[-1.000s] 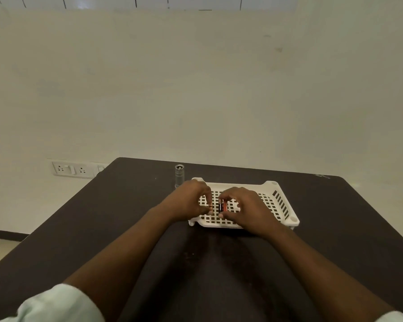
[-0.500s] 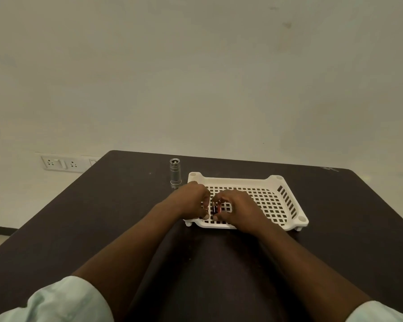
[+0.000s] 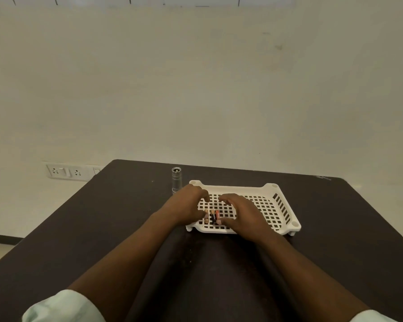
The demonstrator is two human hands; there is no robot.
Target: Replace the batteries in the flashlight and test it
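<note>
Batteries (image 3: 211, 216) lying in tray (image 3: 271, 189) between both open-fingered hands, left (image 3: 189, 205) and right (image 3: 243, 213); careless pickup risks confusing old with new.

Tray (image 3: 269, 189): sat on your table (image 3: 107, 228).
Batteries (image 3: 211, 216): lay in the tray, between your hands.
Flashlight (image 3: 176, 180): stood behind-left of the tray.

hands: left hand (image 3: 188, 206) and right hand (image 3: 240, 213) opened, spread apart; batteries (image 3: 211, 216) now uncovered in tray (image 3: 265, 206)
</note>
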